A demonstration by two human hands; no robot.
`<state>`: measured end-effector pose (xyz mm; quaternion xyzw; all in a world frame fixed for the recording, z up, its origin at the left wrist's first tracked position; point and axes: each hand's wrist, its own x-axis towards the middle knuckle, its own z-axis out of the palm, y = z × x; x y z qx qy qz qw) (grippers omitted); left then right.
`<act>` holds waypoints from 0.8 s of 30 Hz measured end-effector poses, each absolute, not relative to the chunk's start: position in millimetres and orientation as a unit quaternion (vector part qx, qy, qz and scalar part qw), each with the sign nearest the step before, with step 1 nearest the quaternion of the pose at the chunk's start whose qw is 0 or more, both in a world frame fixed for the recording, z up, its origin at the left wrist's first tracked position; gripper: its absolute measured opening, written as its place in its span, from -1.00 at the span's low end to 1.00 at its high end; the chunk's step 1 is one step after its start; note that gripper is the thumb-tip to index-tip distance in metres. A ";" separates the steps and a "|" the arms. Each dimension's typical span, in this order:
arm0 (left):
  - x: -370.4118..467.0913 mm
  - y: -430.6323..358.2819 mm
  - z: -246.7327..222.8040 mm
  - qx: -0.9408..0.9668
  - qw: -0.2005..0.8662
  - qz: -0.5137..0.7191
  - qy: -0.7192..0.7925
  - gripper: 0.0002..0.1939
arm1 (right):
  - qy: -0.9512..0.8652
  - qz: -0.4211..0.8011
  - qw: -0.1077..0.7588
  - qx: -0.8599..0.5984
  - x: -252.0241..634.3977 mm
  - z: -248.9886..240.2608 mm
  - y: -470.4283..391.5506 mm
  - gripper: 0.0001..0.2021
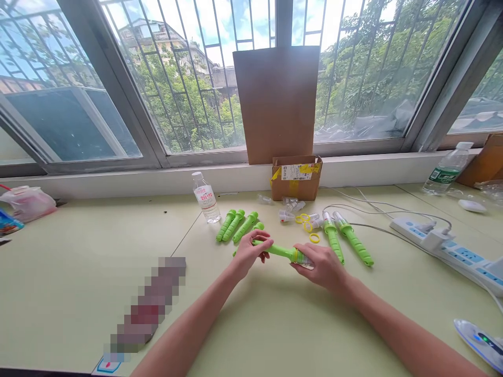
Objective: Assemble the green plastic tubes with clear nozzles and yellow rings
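Note:
Between both hands, above the table, lies a slim green plastic tube (281, 251) with a yellow ring and a clear ribbed end. My left hand (251, 248) pinches its left end between thumb and fingers. Wrapped round the clear ribbed end is my right hand (322, 264), which partly hides it. Several ridged green tubes (243, 226) lie just beyond my left hand, one partly covered by it. To the right of my right hand are two green tubes with clear tips, one a ridged green tube (356, 243). Loose yellow rings (314, 238) and clear plastic caps (286, 215) lie beyond the hands.
A water bottle (206, 199) stands behind the green tubes. A small cardboard box (296, 186) sits against the sill. At right are a white power strip (451, 251) with cables, another bottle (448, 170) and a white device (479, 343). A pixelated object (149, 309) lies at left.

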<state>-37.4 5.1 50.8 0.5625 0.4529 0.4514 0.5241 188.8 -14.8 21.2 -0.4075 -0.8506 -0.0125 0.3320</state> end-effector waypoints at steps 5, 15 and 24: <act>-38.7 4.7 52.4 0.569 0.537 0.437 0.444 -0.62 | -0.853 -0.002 0.325 -0.409 191.5 17.6 -12.5 -0.74; -39.2 3.6 55.6 0.572 0.544 0.415 0.452 -0.59 | -0.852 -0.037 0.335 -0.400 192.1 16.0 -11.9 -0.74; -41.4 5.5 56.4 0.581 0.550 0.392 0.454 -0.63 | -0.859 -0.036 0.325 -0.394 190.6 16.1 -13.2 -0.74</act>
